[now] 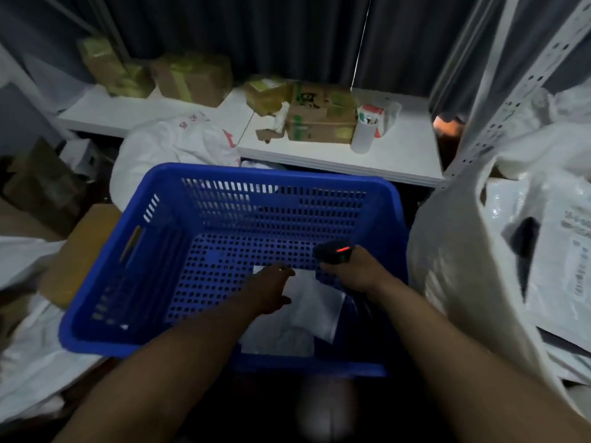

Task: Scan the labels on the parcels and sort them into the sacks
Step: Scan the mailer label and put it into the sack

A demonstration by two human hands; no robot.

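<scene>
A white worktop (399, 155) runs across the back, with a dark pleated curtain (287, 36) hanging behind it and a thin white cord (361, 43) dropping down in front of the curtain. Taped cardboard boxes (192, 78) crowd the worktop's back left corner. A box with green print (319, 119) sits nearer the middle, and just beside it toward the right edge stands a white cup (363, 135) with a red-and-white packet (375, 113) behind it. A perforated metal upright (518, 91) rises past the right edge. Below the front edge sits a blue perforated basket (224, 219), with a flat brown box (83, 247) against its left side and more brown cartons (41, 183) further left.
</scene>
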